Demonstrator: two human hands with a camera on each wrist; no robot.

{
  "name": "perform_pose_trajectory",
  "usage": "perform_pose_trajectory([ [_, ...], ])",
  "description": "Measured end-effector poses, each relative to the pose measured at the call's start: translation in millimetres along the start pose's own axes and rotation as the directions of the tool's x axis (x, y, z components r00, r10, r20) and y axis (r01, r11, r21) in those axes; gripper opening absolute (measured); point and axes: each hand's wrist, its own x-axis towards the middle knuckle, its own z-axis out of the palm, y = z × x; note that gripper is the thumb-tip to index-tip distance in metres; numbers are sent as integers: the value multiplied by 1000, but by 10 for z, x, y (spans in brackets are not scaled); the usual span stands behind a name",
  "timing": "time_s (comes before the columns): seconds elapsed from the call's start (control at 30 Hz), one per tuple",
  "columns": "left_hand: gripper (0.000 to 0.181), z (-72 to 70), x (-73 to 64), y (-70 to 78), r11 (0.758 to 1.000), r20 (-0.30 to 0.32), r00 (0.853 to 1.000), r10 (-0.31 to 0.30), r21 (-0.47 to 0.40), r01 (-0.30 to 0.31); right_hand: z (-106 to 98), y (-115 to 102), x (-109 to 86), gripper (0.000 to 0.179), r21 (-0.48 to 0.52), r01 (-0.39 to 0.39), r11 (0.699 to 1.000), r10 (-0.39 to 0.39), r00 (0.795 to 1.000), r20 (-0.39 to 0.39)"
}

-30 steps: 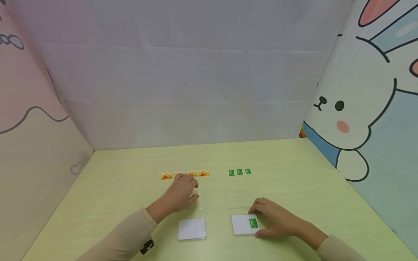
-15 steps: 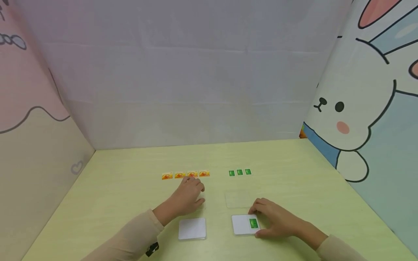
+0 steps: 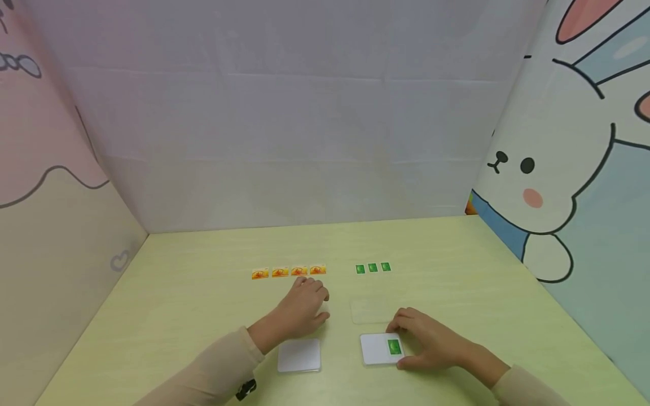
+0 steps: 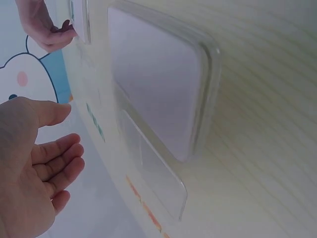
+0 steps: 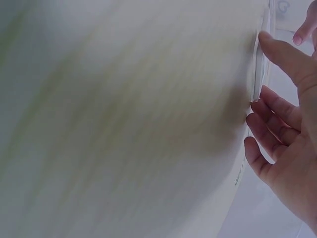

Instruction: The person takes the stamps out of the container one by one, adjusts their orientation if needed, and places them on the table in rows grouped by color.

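Note:
My left hand (image 3: 301, 311) hovers with nothing in it, fingers loosely bent and thumb apart, over the left clear plastic lid (image 4: 153, 166). Just in front of that lid lies a white card stack in a clear case (image 3: 299, 356), its top plain. At the right, my right hand (image 3: 429, 343) grips the right edge of another cased white card stack (image 3: 374, 349), thumb at the near side and fingers at the far side. A green sticker (image 3: 394, 347) sits at this stack's right end. The right wrist view shows the case edge-on between thumb and fingers.
Several orange picture stickers (image 3: 280, 272) lie in a row beyond the left hand. To their right is a row of 3 green stickers (image 3: 373, 268). A second clear lid (image 3: 369, 311) lies behind the right stack. White and cartoon-printed panels enclose the table (image 3: 203, 293).
My left hand has drifted right and slightly nearer, away from the orange stickers, uncovering the row. The right hand has stayed at the right card stack.

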Motion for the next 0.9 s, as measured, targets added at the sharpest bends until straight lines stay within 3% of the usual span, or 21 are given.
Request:
perform_pose_trajectory([
  [0.53, 25, 81, 147, 246, 998, 49, 998, 45, 32, -47, -20, -12, 13, 47, -7, -2, 1000, 2, 1000, 10],
  [0.9, 26, 177, 214, 524, 993, 82, 993, 89, 74, -95, -28, -14, 22, 48, -19, -11, 1000, 11, 1000, 24],
])
